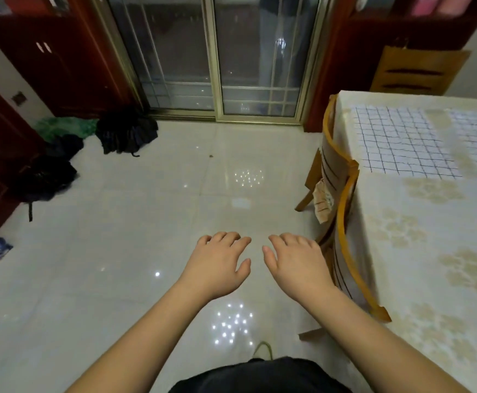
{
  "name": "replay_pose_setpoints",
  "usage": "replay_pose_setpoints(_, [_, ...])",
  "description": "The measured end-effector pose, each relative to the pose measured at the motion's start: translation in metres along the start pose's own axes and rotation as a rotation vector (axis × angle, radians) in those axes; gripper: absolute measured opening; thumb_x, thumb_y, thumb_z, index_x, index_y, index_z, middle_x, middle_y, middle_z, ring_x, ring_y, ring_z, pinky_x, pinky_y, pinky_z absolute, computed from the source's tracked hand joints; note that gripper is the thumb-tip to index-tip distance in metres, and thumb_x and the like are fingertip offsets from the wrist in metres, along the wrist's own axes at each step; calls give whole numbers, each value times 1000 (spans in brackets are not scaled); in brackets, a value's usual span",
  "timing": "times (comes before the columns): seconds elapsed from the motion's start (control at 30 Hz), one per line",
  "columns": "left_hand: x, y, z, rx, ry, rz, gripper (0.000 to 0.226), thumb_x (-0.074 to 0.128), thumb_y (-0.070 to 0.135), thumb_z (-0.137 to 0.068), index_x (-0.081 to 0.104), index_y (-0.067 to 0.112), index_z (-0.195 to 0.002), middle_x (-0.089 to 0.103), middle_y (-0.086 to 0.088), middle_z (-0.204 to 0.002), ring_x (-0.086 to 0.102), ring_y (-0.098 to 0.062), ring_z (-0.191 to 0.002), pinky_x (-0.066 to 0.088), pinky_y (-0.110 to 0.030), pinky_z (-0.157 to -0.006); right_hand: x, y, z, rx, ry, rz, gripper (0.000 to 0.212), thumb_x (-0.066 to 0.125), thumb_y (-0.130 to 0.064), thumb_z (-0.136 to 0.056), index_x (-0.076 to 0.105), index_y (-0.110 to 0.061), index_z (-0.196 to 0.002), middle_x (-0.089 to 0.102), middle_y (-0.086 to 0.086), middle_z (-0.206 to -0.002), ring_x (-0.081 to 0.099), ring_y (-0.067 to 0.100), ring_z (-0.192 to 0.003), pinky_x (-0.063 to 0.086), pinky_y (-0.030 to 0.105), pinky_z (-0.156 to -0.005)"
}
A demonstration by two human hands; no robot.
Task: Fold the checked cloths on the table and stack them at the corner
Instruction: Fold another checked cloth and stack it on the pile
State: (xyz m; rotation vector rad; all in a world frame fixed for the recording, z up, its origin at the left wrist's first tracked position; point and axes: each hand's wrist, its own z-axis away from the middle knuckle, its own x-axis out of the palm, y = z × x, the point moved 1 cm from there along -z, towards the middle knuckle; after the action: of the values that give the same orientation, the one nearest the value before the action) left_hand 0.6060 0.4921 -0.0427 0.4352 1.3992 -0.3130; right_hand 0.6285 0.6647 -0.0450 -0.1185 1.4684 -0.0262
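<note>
Head camera view, angled down over a glossy pale tiled floor (146, 222) beside a desk draped in a cream floral tablecloth (419, 251). Two bare forearms reaching forward above the floor, palms down. Left hand (217, 262) and right hand (294, 262) side by side, near each other but apart, fingers loosely bent, each grip slack and holding nothing. On the far part of the desk, well apart from both hands, a white cloth with a thin dark-blue checked grid (402, 143), spread flat with faint ripples; just beside it to the right, a second, paler checked cloth (475, 137), cut off by the frame edge. Two wooden chairs with curved yellow-brown backs (342, 199) tucked against the near side of the desk, between hands and cloths. Dark bundles of clothing (126, 131) heaped on the floor by a sliding glass door (214, 58). No folding begun, judging by the flat cloths. Cloths likely thin, light and limp, prone to sliding on the smooth tablecloth and to sagging when lifted. Best taken by pinching two neighbouring corners along one edge, one per hand, to keep the fold square.
</note>
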Motion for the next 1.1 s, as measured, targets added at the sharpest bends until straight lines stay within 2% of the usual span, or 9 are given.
replay_pose_setpoints(0.1, [-7,-3,-38,4,5,3,67,12,49,-83,42,29,-139,50,7,-137,46,-16,-126,32,-37,-103,-4,16,-32,37,6,-5,78,-3,-51,-86,55,-22,-130,63,3,-123,57,25,-113,39,41,-96])
replay_pose_setpoints(0.23, [-8,-13,-80,11,70,-19,48,32,40,-85,62,25,-118,67,5,-111,64,-18,-102,47,-38,-87,-8,29,-66,83,19,-7,77,-2,-54,-86,55,-24,-128,63,0,-121,58,23,-111,40,39,-94])
replay_pose_setpoints(0.47, [-8,-40,-169,97,16,-7,50,33,44,-85,64,24,-118,66,4,-113,62,-18,-105,46,-37,-90,-4,40,-137,179,-2,-23,77,0,-54,-87,56,-24,-129,63,1,-123,57,23,-113,38,38,-97])
replay_pose_setpoints(0.6, [-8,-77,-220,157,7,1,50,34,44,-83,65,23,-115,66,2,-112,62,-19,-104,47,-38,-89,-2,42,-186,241,-55,-7,54,17,-51,-99,50,-26,-133,58,-2,-129,51,22,-119,34,36,-100])
replay_pose_setpoints(0.77, [-26,-134,-281,197,24,-23,46,39,44,-80,68,23,-108,69,4,-103,65,-17,-97,51,-37,-81,-15,30,-258,287,-21,-11,50,22,-49,-100,51,-26,-133,58,-1,-129,52,21,-119,35,37,-100])
replay_pose_setpoints(0.87, [-32,-145,-318,256,-5,2,51,33,45,-83,64,22,-116,66,2,-112,61,-19,-107,47,-39,-89,-22,26,-294,336,34,3,55,22,-49,-96,61,-22,-123,66,2,-116,60,24,-108,42,40,-94])
replay_pose_setpoints(0.97, [-35,-139,-350,342,-69,0,58,21,47,-89,46,26,-137,50,4,-137,43,-17,-129,31,-37,-104,-25,34,-318,368,83,23,53,28,-47,-92,69,-18,-109,70,4,-98,66,26,-91,50,40,-82])
replay_pose_setpoints(1.03, [-33,-136,-374,385,-94,0,55,25,48,-93,36,27,-143,41,6,-145,34,-14,-135,24,-36,-108,-29,46,-333,399,85,13,49,33,-47,-91,70,-17,-104,70,5,-95,66,27,-87,51,39,-78])
replay_pose_setpoints(1.1, [-31,-132,-398,422,-130,17,56,27,50,-94,32,28,-145,37,7,-147,31,-12,-136,22,-36,-110,-26,64,-350,418,68,9,49,32,-48,-92,68,-19,-108,70,4,-101,66,26,-93,51,40,-82])
